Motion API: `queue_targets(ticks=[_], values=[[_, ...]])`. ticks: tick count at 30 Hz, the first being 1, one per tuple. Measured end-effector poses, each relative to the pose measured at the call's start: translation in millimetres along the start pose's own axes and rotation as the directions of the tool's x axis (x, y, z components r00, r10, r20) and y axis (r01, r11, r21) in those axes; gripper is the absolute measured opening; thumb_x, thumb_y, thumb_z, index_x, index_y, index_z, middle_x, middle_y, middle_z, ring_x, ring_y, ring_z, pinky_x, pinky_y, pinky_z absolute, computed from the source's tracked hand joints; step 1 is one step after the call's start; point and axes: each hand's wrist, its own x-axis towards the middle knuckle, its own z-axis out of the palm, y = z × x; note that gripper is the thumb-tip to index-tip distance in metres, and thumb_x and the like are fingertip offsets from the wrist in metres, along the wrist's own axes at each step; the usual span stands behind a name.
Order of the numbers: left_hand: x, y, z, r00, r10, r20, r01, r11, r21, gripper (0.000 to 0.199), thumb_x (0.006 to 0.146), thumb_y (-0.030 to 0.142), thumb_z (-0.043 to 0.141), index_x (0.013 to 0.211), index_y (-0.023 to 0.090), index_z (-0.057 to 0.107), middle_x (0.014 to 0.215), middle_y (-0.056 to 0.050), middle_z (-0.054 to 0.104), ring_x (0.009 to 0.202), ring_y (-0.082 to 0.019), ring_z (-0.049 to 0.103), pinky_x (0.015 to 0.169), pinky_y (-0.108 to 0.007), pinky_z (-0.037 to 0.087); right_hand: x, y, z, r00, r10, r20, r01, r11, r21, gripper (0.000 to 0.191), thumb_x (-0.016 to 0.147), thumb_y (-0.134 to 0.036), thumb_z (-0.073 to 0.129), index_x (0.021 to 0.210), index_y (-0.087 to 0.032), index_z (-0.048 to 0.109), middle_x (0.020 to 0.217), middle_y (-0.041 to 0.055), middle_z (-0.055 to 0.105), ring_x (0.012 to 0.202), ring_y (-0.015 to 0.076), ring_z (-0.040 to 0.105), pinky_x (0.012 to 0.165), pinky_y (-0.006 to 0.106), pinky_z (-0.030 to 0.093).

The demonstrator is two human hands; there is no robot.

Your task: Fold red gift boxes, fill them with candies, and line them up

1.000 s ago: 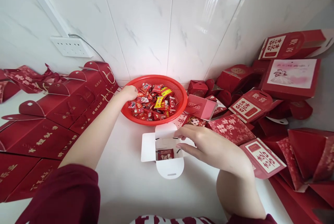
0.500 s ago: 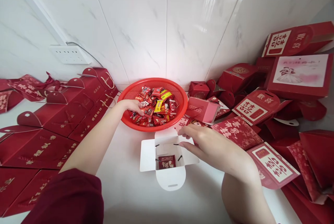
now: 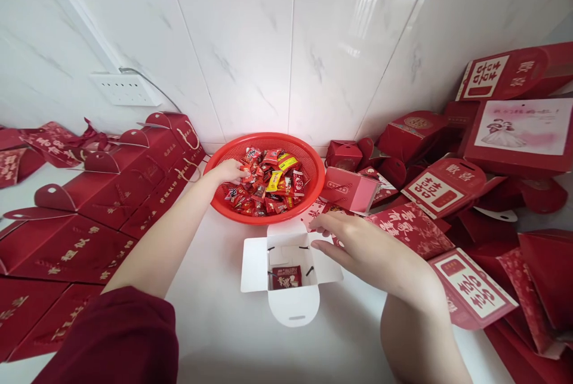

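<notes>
A red plastic basket holds a heap of wrapped candies. My left hand reaches over its left side, fingertips among the candies; whether it pinches one is hidden. In front of the basket stands a white-lined box with its flaps folded out. A dark red packet lies inside it. Just above the box's right flap hovers my right hand, fingers apart and curved, holding nothing.
Closed red boxes stand in rows at the left. At the right, more red boxes and bags lie piled. A tiled wall with a socket strip rises behind the white table.
My left hand has shifted slightly up within the basket, and its fingers sit deeper among the candies. My right hand has hardly moved. The view has shifted a little.
</notes>
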Motion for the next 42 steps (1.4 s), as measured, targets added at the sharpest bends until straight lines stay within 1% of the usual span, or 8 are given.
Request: queue_targets(ticks=[16, 21, 25, 28, 31, 36, 38, 42], values=[[-14, 11, 0.7, 0.974, 0.224, -0.035, -0.225, 0.939, -0.261, 0.056, 0.064, 0.06, 0.081, 0.095, 0.013, 0.075, 0.095, -0.013, 0.076, 0.084, -0.025, 0.073, 0.071, -0.035, 0.06, -5, -1, -3, 1.0, 0.025, -0.005, -0.025, 1.0, 0.014, 0.018, 0.099, -0.026, 0.051, 0.114, -0.022, 0.061, 0.106, 0.0061, 0.069, 0.092, 0.0237, 0.066, 0.077, 0.035, 0.048], [-19, 19, -2.6, 0.939, 0.27, -0.215, -0.322, 0.91, -0.261, 0.045, 0.071, 0.054, 0.078, 0.085, 0.011, 0.073, 0.08, -0.008, 0.075, 0.076, -0.021, 0.071, 0.074, -0.033, 0.058, -6, 1, -4, 0.999, -0.005, -0.041, 0.007, 0.999, 0.051, 0.018, 0.098, -0.025, 0.053, 0.114, -0.023, 0.062, 0.109, 0.0057, 0.069, 0.093, 0.0231, 0.065, 0.077, 0.034, 0.048], [-59, 45, 6.4, 0.859, 0.355, -0.368, -0.463, 0.845, -0.267, 0.038, 0.08, 0.047, 0.072, 0.097, 0.012, 0.073, 0.082, -0.007, 0.075, 0.074, -0.017, 0.07, 0.075, -0.03, 0.059, 6, 5, -4, 0.996, -0.047, -0.072, 0.066, 0.955, 0.289, 0.018, 0.098, -0.033, 0.054, 0.105, -0.021, 0.067, 0.1, 0.0037, 0.071, 0.088, 0.0196, 0.066, 0.077, 0.033, 0.051], [-113, 67, 29.6, 0.719, 0.49, -0.492, -0.635, 0.751, -0.18, 0.037, 0.083, 0.044, 0.071, 0.11, 0.019, 0.072, 0.091, -0.006, 0.076, 0.076, -0.017, 0.072, 0.073, -0.03, 0.06, 24, 6, 4, 0.993, -0.007, -0.12, 0.081, 0.775, 0.627, 0.033, 0.099, -0.045, 0.051, 0.116, -0.021, 0.067, 0.106, 0.0058, 0.072, 0.089, 0.0194, 0.068, 0.078, 0.033, 0.054], [-162, 78, 57.2, 0.424, 0.71, -0.563, -0.738, 0.631, 0.239, 0.02, 0.085, 0.035, 0.071, 0.102, 0.027, 0.077, 0.092, -0.004, 0.077, 0.077, -0.018, 0.072, 0.073, -0.032, 0.06, 40, 1, 18, 0.984, 0.07, -0.165, 0.107, 0.507, 0.855, 0.042, 0.1, -0.049, 0.048, 0.128, -0.021, 0.064, 0.119, 0.0083, 0.07, 0.097, 0.021, 0.07, 0.087, 0.037, 0.055], [-193, 74, 86.0, -0.045, 0.942, -0.333, -0.519, 0.263, 0.813, 0.032, 0.085, 0.017, 0.07, 0.109, 0.036, 0.076, 0.068, 0.002, 0.071, 0.054, -0.015, 0.063, 0.051, -0.027, 0.051, 47, -9, 31, 0.975, 0.01, -0.223, 0.214, 0.253, 0.944, 0.036, 0.099, -0.046, 0.054, 0.117, -0.02, 0.07, 0.111, 0.0071, 0.073, 0.101, 0.0223, 0.07, 0.099, 0.041, 0.051], [-195, 70, 89.0, -0.117, 0.962, -0.246, -0.415, 0.177, 0.892, 0.038, 0.085, 0.017, 0.07, 0.117, 0.037, 0.072, 0.07, 0.002, 0.071, 0.049, -0.014, 0.059, 0.047, -0.027, 0.048, 46, -10, 31, 0.975, -0.004, -0.223, 0.216, 0.264, 0.94, 0.032, 0.097, -0.044, 0.058, 0.115, -0.02, 0.069, 0.107, 0.006, 0.073, 0.096, 0.0208, 0.071, 0.096, 0.04, 0.053], [-201, 68, 85.0, -0.095, 0.979, -0.178, -0.387, 0.128, 0.913, 0.039, 0.085, 0.019, 0.068, 0.12, 0.037, 0.07, 0.074, 0.002, 0.072, 0.049, -0.013, 0.062, 0.046, -0.026, 0.049, 44, -10, 30, 0.972, 0.009, -0.234, 0.218, 0.324, 0.92, 0.029, 0.093, -0.044, 0.063, 0.109, -0.02, 0.066, 0.096, 0.0035, 0.07, 0.081, 0.0159, 0.07, 0.084, 0.033, 0.056]])
